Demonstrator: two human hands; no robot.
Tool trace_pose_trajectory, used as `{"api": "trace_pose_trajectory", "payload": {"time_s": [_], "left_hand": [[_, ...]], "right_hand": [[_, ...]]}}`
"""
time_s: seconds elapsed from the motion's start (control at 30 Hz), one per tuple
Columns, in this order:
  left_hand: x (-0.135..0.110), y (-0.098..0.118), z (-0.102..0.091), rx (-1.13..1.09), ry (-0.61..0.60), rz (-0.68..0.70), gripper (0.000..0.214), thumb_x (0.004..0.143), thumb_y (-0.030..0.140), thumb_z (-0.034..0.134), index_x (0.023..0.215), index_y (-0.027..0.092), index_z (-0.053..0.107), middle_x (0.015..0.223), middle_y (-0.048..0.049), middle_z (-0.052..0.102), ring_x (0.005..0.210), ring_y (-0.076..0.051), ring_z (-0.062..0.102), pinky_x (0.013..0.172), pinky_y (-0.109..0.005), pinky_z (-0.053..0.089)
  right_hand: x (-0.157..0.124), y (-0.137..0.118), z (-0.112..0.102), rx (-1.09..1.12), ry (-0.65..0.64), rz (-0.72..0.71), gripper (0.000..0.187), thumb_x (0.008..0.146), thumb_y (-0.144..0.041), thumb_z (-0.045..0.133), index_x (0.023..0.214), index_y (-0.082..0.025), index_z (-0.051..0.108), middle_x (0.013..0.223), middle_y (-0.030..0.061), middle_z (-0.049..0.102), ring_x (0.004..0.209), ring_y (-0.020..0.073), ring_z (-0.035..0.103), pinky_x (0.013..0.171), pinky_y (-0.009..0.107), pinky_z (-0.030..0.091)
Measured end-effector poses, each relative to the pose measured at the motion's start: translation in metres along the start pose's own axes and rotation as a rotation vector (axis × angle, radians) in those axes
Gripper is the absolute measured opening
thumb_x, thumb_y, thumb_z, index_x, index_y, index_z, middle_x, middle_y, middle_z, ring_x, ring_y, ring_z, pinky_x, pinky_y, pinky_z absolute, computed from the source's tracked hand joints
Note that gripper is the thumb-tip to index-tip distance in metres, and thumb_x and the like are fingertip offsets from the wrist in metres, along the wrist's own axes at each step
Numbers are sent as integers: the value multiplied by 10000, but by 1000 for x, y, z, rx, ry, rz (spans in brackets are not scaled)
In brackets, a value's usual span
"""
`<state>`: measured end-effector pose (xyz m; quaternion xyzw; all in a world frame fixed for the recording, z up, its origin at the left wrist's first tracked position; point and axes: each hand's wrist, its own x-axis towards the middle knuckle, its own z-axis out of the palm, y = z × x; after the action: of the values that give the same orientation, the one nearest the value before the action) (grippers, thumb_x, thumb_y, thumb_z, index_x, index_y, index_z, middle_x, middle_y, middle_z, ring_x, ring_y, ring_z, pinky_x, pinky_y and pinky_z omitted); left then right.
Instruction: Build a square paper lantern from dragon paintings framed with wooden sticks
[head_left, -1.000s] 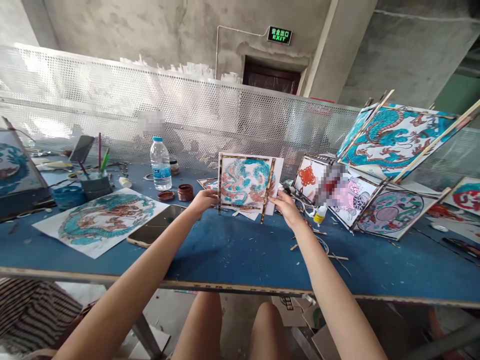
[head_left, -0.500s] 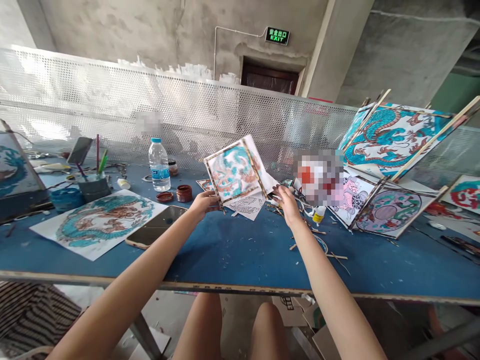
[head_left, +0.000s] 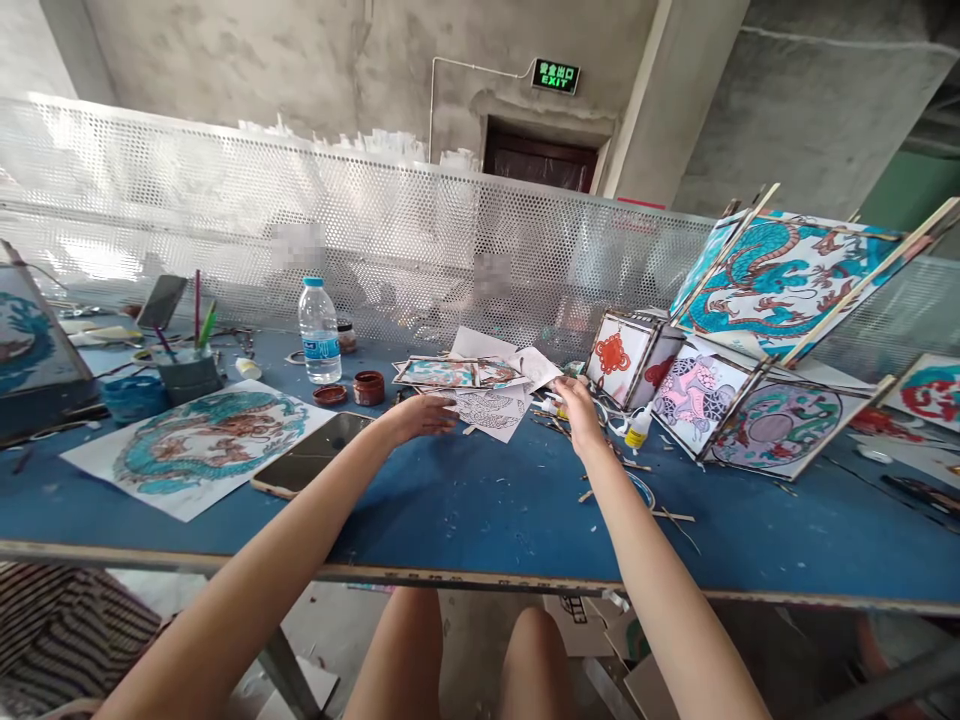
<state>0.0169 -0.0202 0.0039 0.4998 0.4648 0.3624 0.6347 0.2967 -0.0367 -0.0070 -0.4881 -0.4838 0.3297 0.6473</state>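
Black-lined and uncoloured, a sheet point(head_left: 491, 410) lies flat on the blue counter point(head_left: 465, 510) with the left hand point(head_left: 418, 415) on its near left edge. That grip is spread, the fingers stretched out flat and closing on nothing. The right hand point(head_left: 579, 405) reaches in from the other side, fingertips at the corner of a white paper point(head_left: 536, 366) just beyond the sheet; whether this grip pinches the corner or only touches it, I cannot tell. Just behind the left hand a framed panel point(head_left: 439, 373), painted teal and red inside thin wooden strips, lies flat on the counter against the paper.

Just right of the right hand stands a small glue bottle point(head_left: 639, 428), its label too small to read, and loose sticks point(head_left: 637, 465) lie near the wrist. Behind the bottle a lantern point(head_left: 626, 352) shows a red knot on one face, and a large dragon panel point(head_left: 780, 270) tilts above it.

To the left sit a brown paint jar point(head_left: 370, 386), a water bottle point(head_left: 319, 330) whose blue label is unreadable, a phone point(head_left: 311, 455) face up beside the left forearm, a dragon painting point(head_left: 202, 440) and a cup point(head_left: 187, 370) of brushes. A perforated metal screen point(head_left: 225, 220) backs the counter. On the concrete wall above a door, a green sign point(head_left: 556, 76) reads "EXIT" under Chinese characters
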Motion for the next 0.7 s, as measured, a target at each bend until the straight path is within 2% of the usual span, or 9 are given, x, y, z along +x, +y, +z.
{"api": "trace_pose_trajectory", "payload": {"time_s": [0.13,0.2,0.3,0.4,0.53,0.7], "left_hand": [[1,-5,6,240,42,87,199,631,241,632,796,132,655,809,-133,693,713,-247,654,621,-321,511],[3,-8,7,334,113,137,141,599,196,638,730,150,657,739,-108,688,689,-249,646,590,-309,496],[5,-12,7,521,274,255,111,550,121,642,633,195,635,764,-80,684,831,-266,624,647,-280,476],[3,-14,6,709,395,322,120,547,106,630,601,213,624,851,-80,682,988,-296,568,765,-291,452],[-1,-11,4,946,491,284,161,611,147,563,739,190,650,937,-109,668,964,-313,578,806,-359,443],[-2,-10,6,1167,497,242,328,688,177,470,985,202,609,1061,-87,642,957,-257,595,788,-330,459]], "right_hand": [[3,7,-2,-99,-11,-1,289,671,-455,559,877,-258,508,942,13,619,912,204,584,714,302,480],[2,9,-2,-176,-21,-28,282,675,-446,558,877,-256,502,884,13,625,858,200,591,722,310,463],[-4,12,-1,-324,-64,-81,255,685,-415,577,874,-257,514,826,14,630,797,197,587,731,316,437],[-10,13,1,-472,-175,-89,160,734,-397,553,784,-245,548,720,17,635,675,189,589,665,305,434],[-14,15,3,-646,-310,-59,187,797,-318,501,658,-205,554,600,21,624,528,159,565,578,270,413],[-13,17,5,-789,-363,-25,191,844,-187,416,771,-176,592,687,43,658,569,143,586,573,236,398]]}}
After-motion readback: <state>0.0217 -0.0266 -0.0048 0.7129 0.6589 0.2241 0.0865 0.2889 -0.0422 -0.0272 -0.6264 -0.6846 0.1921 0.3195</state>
